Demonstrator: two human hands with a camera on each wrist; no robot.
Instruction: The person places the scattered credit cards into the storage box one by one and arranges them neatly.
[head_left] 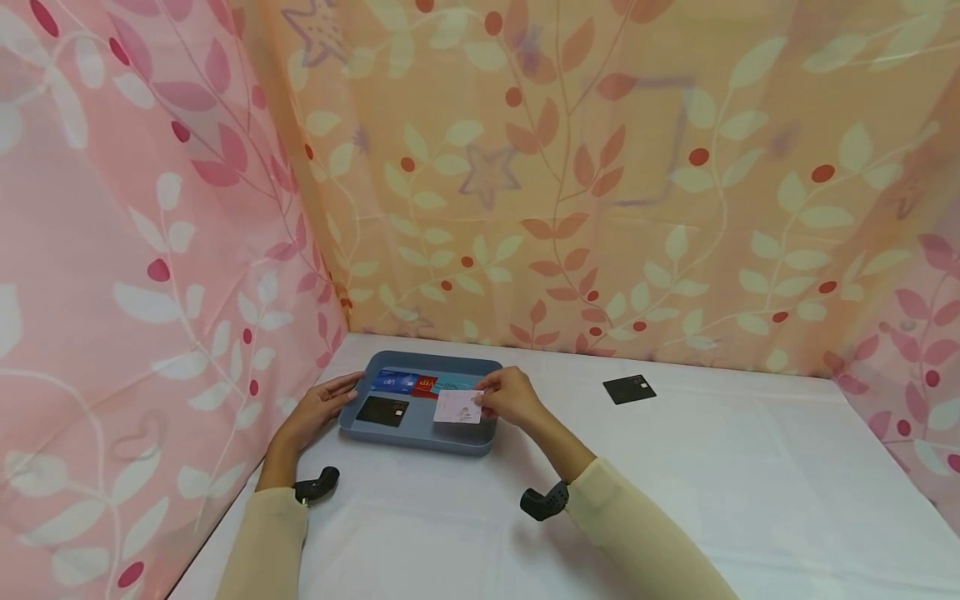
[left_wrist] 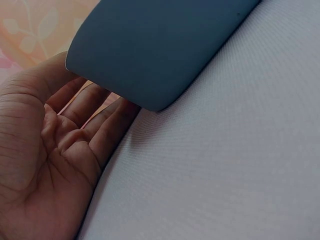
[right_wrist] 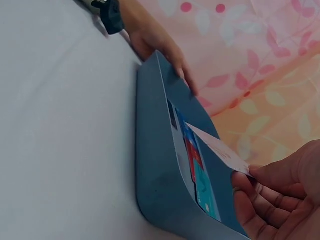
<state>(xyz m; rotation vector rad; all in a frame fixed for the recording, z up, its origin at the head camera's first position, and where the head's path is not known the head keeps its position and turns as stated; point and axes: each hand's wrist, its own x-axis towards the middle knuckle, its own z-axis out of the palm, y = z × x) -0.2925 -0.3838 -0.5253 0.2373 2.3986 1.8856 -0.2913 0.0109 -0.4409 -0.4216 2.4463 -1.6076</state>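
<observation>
My right hand [head_left: 513,397] pinches a pale pink card [head_left: 458,407] by its right edge, thumb against fingertips, above the right part of a blue-grey tray [head_left: 416,441]. In the right wrist view this card [right_wrist: 219,146] is tilted above the tray floor. At the tray's left end, my left hand [head_left: 318,409] rests against the wall with fingers extended and the thumb at the rim. Inside the tray lie a blue card [head_left: 393,382], a red card [head_left: 424,386], a teal card [head_left: 459,381] and a black card [head_left: 382,411]. The red one partly overlaps its neighbours.
Another black card [head_left: 629,389] lies on the white tablecloth [head_left: 750,475], to the right of the tray. A pink floral curtain [head_left: 172,275] stands close by on the left, and an orange floral curtain [head_left: 480,250] hangs behind the table.
</observation>
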